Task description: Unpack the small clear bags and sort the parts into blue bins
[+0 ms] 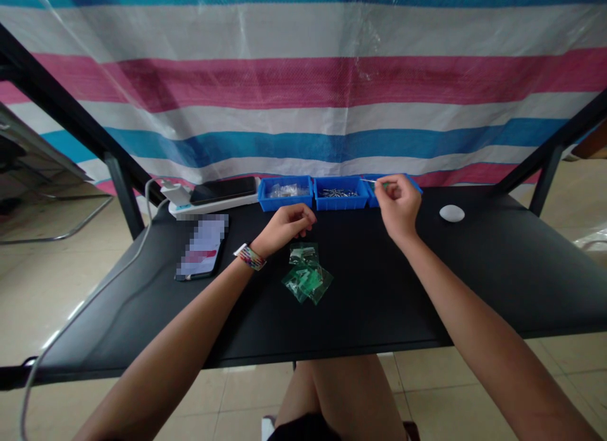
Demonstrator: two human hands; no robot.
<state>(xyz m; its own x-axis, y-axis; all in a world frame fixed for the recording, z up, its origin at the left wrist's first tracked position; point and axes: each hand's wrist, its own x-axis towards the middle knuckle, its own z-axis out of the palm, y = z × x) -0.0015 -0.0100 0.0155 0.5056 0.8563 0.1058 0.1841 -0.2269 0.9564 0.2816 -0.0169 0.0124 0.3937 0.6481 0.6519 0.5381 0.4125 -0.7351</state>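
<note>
My right hand (399, 207) is raised over the right-hand blue bin (415, 184), pinching a thin pale rod (368, 181) with a bit of green showing at the fingers. The hand hides most of that bin's contents. My left hand (287, 227) is closed, its fingers loosely curled, with nothing visible in them. It hovers just in front of the left blue bin (284, 203), which holds clear plastic pieces. Small metal pins or screws (336, 193) lie in the middle blue bin (341, 204). Below my left hand are several small green-tinted plastic packets (308, 280), partly overlapping.
A phone (203, 246) with a lit screen lies at the left. Behind it, a dark phone (224, 189) rests on a white power strip (213, 206) with a plugged-in charger (175, 193) and cable. At the right sits a white oval object (452, 213). Striped sheeting (303, 81) hangs behind the black table (379, 302).
</note>
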